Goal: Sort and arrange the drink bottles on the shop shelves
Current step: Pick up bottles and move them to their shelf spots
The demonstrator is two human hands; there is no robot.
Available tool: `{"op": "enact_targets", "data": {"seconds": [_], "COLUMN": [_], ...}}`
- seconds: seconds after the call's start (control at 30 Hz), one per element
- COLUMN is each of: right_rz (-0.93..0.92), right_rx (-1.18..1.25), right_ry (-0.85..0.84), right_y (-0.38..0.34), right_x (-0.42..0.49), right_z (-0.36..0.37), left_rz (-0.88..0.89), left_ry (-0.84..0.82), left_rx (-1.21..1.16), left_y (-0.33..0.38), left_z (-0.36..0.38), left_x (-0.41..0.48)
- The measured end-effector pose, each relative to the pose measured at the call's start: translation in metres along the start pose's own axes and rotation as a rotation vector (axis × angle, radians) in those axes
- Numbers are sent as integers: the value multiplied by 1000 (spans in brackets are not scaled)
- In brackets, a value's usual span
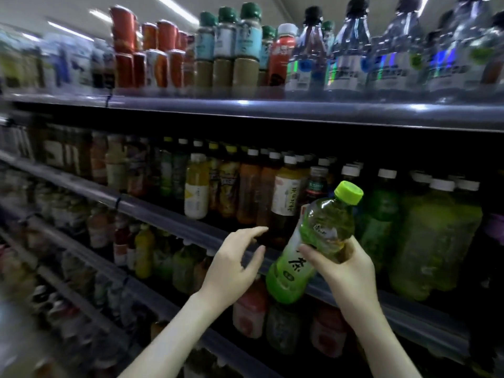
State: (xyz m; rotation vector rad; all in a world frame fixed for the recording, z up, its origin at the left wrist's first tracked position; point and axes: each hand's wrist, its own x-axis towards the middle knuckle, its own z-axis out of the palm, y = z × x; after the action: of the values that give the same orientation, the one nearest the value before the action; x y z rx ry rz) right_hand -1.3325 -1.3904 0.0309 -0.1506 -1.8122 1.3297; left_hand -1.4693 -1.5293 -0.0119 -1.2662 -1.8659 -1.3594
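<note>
Tilted before the shelf (163,216), the bottle (313,233) has the fingers of the right hand (346,271) clamped round its middle, while those of the left hand (234,263) are apart beside it; seemingly full, smooth plastic, it is probably weighty and slippery, so that mid-body hold suits.

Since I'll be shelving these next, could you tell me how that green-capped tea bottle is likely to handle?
The green tea bottle looks nearly full, so probably heavyish. Its clear plastic may flex under the right hand. Round, so likely rolls if laid down.
</note>
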Motion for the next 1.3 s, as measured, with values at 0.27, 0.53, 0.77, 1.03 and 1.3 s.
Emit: {"op": "enact_targets", "data": {"seconds": [0.27,0.53,0.77,1.03,1.3], "right_rz": [15,-25,9,206,220], "right_rx": [44,42,-227,-479,-592], "right_ry": [31,-105,77,140,166], "right_y": [17,22,50,110,116], "right_x": [32,63,133,173,177], "right_z": [140,298,341,357,358], "left_rz": [-70,-194,-480,-643,-713], "left_ry": [-91,-180,48,-32,-69], "left_rx": [66,124,96,195,220], "left_y": [-101,-181,-264,-326,-356], "left_z": [-98,-157,-189,-193,-175], "left_x": [4,52,120,171,181]}}
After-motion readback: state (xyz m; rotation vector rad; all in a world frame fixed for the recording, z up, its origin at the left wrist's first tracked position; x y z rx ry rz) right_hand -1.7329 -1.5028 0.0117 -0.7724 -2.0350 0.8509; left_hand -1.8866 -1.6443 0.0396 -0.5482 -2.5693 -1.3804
